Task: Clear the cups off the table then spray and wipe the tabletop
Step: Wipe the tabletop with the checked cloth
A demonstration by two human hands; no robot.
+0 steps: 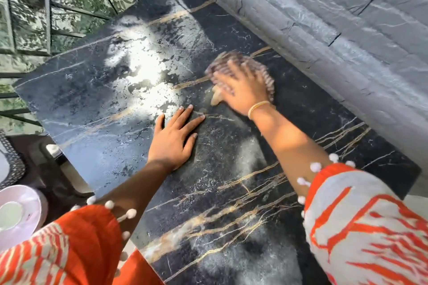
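Note:
The black marble tabletop (97, 104) with gold veins fills the view and carries no cups. My right hand (240, 90) lies with spread fingers on a striped cloth (266, 74), pressing it flat on the stone near the wall; hand and cloth are motion-blurred. My left hand (176, 139) rests flat on the tabletop, fingers straight, just left of and nearer than the cloth. A bright sunlit glare (148, 76) covers the middle of the table, with patchy wet film around it.
A grey stone wall (335, 18) runs along the table's right edge. Glass panes in a dark metal frame (48, 7) stand to the left. Below the left edge sit a white cup on a pale saucer (16, 217) and a woven seat (11, 162).

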